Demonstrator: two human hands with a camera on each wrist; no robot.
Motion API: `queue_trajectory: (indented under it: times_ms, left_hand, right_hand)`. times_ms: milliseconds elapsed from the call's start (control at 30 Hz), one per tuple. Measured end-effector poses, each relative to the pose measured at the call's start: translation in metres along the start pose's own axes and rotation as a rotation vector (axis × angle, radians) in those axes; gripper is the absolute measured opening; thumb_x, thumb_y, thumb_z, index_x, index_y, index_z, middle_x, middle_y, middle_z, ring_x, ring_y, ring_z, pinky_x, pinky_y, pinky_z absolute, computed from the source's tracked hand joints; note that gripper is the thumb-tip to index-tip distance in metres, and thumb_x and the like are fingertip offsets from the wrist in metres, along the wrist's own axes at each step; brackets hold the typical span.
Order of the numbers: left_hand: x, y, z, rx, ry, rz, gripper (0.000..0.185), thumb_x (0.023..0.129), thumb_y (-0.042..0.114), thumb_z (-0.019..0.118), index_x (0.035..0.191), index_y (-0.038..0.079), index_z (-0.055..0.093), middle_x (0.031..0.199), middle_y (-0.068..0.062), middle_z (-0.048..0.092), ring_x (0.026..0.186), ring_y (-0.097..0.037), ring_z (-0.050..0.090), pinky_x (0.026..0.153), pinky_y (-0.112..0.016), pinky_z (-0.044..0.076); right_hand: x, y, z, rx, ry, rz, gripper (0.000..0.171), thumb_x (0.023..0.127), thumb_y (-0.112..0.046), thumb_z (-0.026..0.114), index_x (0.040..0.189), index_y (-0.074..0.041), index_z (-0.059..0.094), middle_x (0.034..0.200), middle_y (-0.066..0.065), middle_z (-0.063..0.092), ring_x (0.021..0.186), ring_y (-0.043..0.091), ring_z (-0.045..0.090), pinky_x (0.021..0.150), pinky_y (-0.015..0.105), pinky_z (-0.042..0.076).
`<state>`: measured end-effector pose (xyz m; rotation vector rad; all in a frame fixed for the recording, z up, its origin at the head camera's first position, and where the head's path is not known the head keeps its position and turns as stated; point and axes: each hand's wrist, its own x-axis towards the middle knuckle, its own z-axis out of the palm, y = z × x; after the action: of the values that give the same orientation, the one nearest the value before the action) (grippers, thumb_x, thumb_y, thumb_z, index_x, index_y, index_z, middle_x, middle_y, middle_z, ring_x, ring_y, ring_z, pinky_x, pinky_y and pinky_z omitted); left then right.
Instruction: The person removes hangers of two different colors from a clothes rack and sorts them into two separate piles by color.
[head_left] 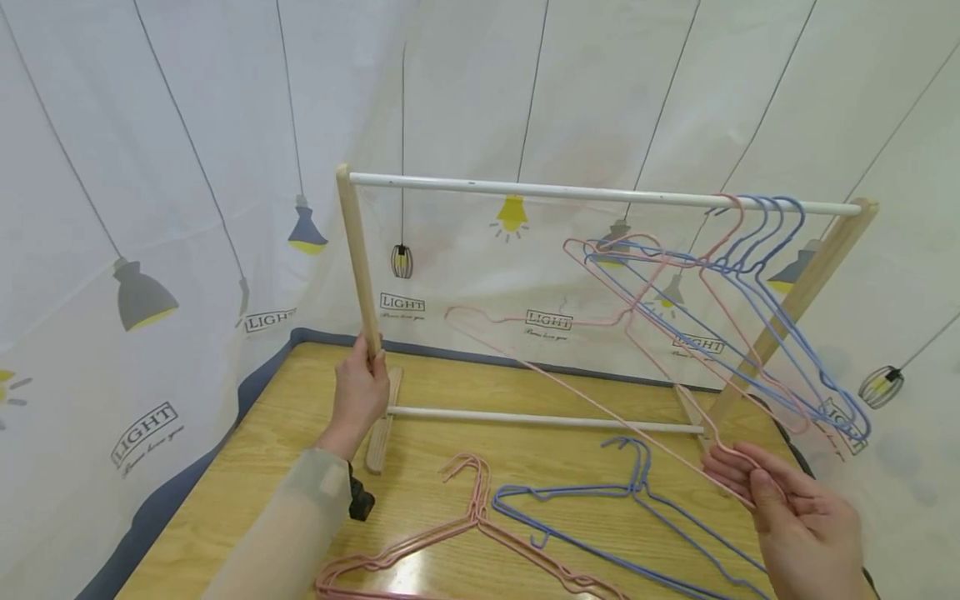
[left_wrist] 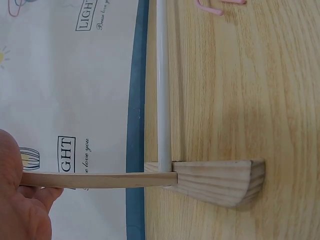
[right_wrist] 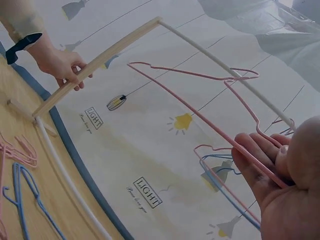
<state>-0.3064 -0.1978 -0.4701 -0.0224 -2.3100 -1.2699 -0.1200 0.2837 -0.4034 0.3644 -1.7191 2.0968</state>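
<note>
We hold a pink wire hanger [head_left: 600, 367] in our right hand [head_left: 802, 517], its thin bottom bar pinched between the thumb and the fingers [right_wrist: 255, 165], which curl under the wire. The hanger is slim and coated in pale pink, with notched shoulders, and it slants up to the left in the air, in front of the rack and above the table. Its hook points toward the top rail [head_left: 600, 192], close to the hangers already there; we cannot tell whether it touches the rail.

Our left hand [head_left: 360, 392] wraps around the left wooden post [head_left: 360, 258] of the small clothes rack, low on the post, just above its wooden foot [left_wrist: 220, 182]. The left wrist view shows that foot flat on the table with the lower white crossbar [left_wrist: 163, 85] joined at it.

On the right end of the top rail hang several hangers [head_left: 750, 275], blue ones and at least one pink, all tilted and bunched together. On the table in front of the rack lie more pink hangers [head_left: 465, 533] in a loose pile, and just beside them blue hangers [head_left: 637, 517].

The table [head_left: 285, 450] is light wood with a clear grain and a slight sheen. Behind and around it hangs a white curtain [head_left: 187, 167] printed with pendant lamps, bulbs and the word LIGHT, with a dark blue band along its foot.
</note>
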Motion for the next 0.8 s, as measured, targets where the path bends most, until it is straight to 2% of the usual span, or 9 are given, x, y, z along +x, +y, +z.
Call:
queue_trajectory:
  times_ms: [133,233,433,600,800]
  left_hand:
    - [0.001,0.0,0.0,0.004,0.004,0.0,0.033,0.109,0.002,0.055,0.142,0.003,0.058,0.125,-0.03,0.068,0.093,-0.038,0.072,0.072,-0.051,0.059]
    - [0.001,-0.001,0.0,0.01,0.005,0.002,0.034,0.109,0.002,0.054,0.142,0.003,0.058,0.124,-0.03,0.068,0.094,-0.038,0.071,0.072,-0.051,0.059]
    - [0.001,-0.001,-0.001,0.011,-0.001,0.003,0.034,0.109,0.002,0.054,0.143,0.003,0.058,0.121,-0.029,0.07,0.094,-0.039,0.071,0.072,-0.051,0.058]
    - [0.0,-0.002,-0.001,0.015,0.0,0.0,0.034,0.108,0.001,0.054,0.143,0.003,0.058,0.12,-0.029,0.07,0.089,-0.037,0.071,0.07,-0.05,0.057]
    - [0.001,-0.003,0.001,0.012,0.007,0.01,0.036,0.109,0.002,0.054,0.144,0.003,0.057,0.119,-0.029,0.07,0.084,-0.036,0.071,0.066,-0.048,0.057]
  right_hand:
    - [-0.012,0.022,-0.006,0.19,-0.161,-0.049,0.035,0.11,0.012,0.034,0.139,0.025,0.049,0.125,0.025,0.072,0.113,0.032,0.072,0.093,0.04,0.054]
    - [-0.019,0.037,-0.009,0.264,-0.252,-0.049,0.038,0.109,0.016,0.029,0.14,0.024,0.049,0.128,0.026,0.07,0.114,0.034,0.072,0.094,0.04,0.055]
    - [-0.031,0.056,-0.007,0.213,-0.286,0.054,0.036,0.109,0.015,0.036,0.137,0.017,0.058,0.123,0.024,0.073,0.109,0.032,0.074,0.09,0.041,0.056]
    - [-0.038,0.071,-0.005,0.205,-0.377,0.111,0.036,0.109,0.015,0.039,0.136,0.014,0.062,0.122,0.022,0.074,0.109,0.03,0.074,0.088,0.043,0.057]
    - [-0.045,0.088,-0.006,0.221,-0.465,0.161,0.041,0.108,0.015,0.039,0.136,0.003,0.067,0.121,0.02,0.075,0.108,0.028,0.074,0.086,0.043,0.058]
